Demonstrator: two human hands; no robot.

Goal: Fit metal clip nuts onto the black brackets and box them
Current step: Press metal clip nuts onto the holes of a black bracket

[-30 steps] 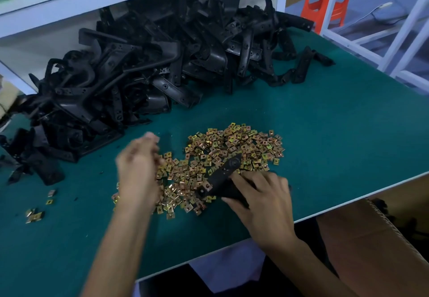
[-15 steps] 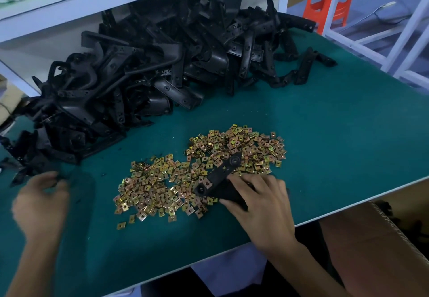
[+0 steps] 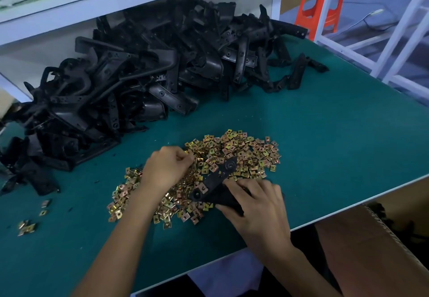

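Half a second ago the left hand (image 3: 167, 169) was out at the left of the table (image 3: 325, 145), near the bracket heap (image 3: 139, 76). Now it is over the nuts (image 3: 243, 152), fingers bunched; whether they pinch one I cannot tell. The right hand (image 3: 255, 203) still grips a bracket (image 3: 218, 180) lying on the nuts.

We have one camera, worn on the head. It looks forward and down, from close up, at the green table (image 3: 325, 145) and both hands.
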